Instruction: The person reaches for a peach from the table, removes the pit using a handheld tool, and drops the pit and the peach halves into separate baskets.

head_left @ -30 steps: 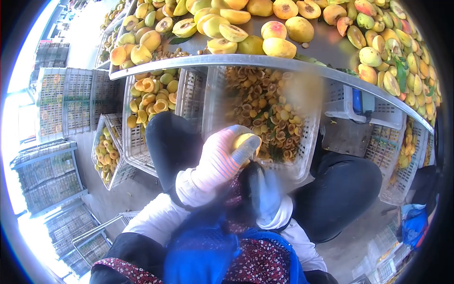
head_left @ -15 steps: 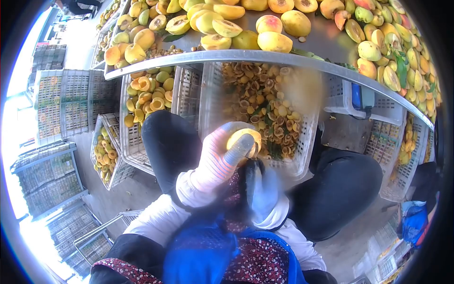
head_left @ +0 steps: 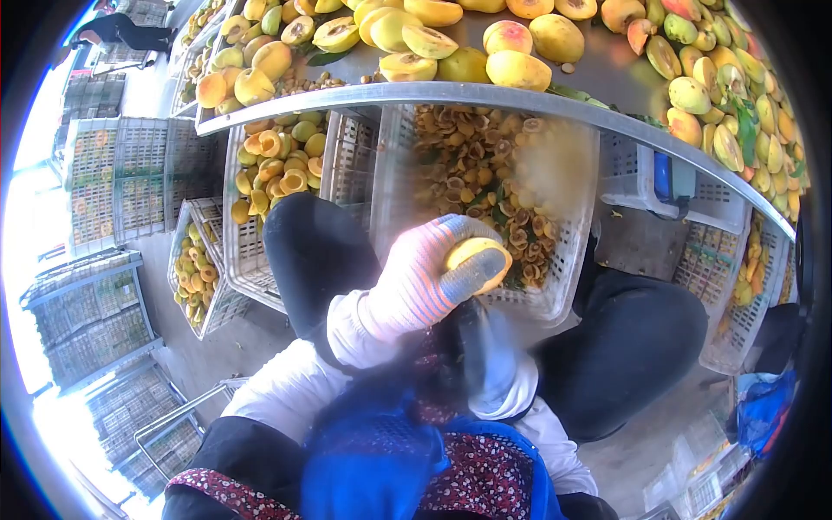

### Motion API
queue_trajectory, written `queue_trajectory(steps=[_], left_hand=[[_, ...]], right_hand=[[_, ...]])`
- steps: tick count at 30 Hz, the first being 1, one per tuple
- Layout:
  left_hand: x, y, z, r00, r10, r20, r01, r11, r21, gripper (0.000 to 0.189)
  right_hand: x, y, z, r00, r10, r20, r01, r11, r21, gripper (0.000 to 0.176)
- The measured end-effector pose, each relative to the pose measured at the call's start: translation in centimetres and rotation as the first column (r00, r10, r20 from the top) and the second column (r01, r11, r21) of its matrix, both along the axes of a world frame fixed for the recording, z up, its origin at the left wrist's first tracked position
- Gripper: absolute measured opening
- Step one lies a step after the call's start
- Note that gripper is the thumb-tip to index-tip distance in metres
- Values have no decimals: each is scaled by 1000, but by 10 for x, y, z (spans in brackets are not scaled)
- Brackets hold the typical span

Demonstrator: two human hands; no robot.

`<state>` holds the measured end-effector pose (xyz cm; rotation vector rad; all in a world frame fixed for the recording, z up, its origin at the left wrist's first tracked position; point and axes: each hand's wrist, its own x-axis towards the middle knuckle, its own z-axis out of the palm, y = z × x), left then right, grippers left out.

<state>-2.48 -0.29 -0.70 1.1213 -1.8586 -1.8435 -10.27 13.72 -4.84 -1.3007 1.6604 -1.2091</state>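
Note:
A yellow stone fruit (head_left: 475, 253), like an apricot or peach, is in the grip of my left hand (head_left: 425, 273), which wears a striped glove with a grey thumb pressed on the fruit. Just below and to the right is my right hand (head_left: 496, 355), in a bluish glove with a dark fingertip area. It is smeared by motion, so its fingers and anything in them cannot be made out. Both hands are above my lap, in front of a white crate (head_left: 568, 260) filled with small hollowed fruit pieces and leaves.
A metal table (head_left: 607, 61) bears many fruits, whole and halved. Its raised edge (head_left: 416, 93) runs across, above the crates. To the left stand a crate (head_left: 232, 251) of fruit halves and a smaller fruit crate (head_left: 212, 325). Stacked crates (head_left: 139, 178) stand farther left.
My left hand has shifted slightly right and turned with the fruit, so its rounded side now shows rather than a ring-like opening. My right hand has moved slightly and remains blurred.

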Motion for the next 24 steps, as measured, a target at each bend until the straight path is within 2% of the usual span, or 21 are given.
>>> queue_trajectory(steps=[1, 2, 3, 4, 5, 8, 11, 14, 17, 20, 23, 24], left_hand=[[-1, -2, 1, 1000, 12, -18, -11, 999, 37, 32], [-2, -4, 1, 999, 22, -37, -19, 997, 74, 32], [-3, -6, 1, 999, 15, -47, -11, 997, 83, 33], [-3, -7, 0, 998, 8, -58, -2, 996, 94, 34], [-3, -8, -1, 998, 3, -68, 4, 994, 105, 34], [-2, -9, -6, 1000, -7, -14, 8, 996, 92, 35], [0, -9, -9, 999, 6, -49, 3, 985, 170, 36], [4, -18, -10, 997, -67, -43, 77, 950, 301, 37], [9, -26, -9, 987, -160, -32, 162, 941, 296, 39], [14, -27, -13, 979, -181, -98, 205, 900, 384, 39], [17, -27, -17, 966, -179, -186, 235, 908, 347, 28], [18, -27, -17, 964, -171, -202, 233, 909, 345, 28]], right_hand=[[-11, -7, 19, 923, 8, 386, -72, 986, 153, 21], [-16, -12, 26, 769, -45, 637, -141, 961, 239, 24], [-20, -18, 34, 565, -168, 808, -198, 923, 330, 27], [-19, -23, 37, 404, -287, 869, -215, 893, 395, 29], [-18, -26, 38, 230, -401, 887, -246, 857, 452, 32], [-14, -24, 31, 152, -509, 847, -247, 810, 531, 34], [-22, -24, 28, 18, -494, 869, -350, 811, 468, 40], [-28, -26, 26, -118, -481, 869, -446, 807, 387, 47], [-25, -25, 26, -240, -492, 837, -427, 828, 364, 39], [-23, -23, 20, -275, -434, 858, -476, 836, 271, 42], [-22, -20, 16, -375, -427, 823, -506, 838, 205, 46], [-21, -20, 14, -451, -414, 791, -509, 847, 154, 46]])
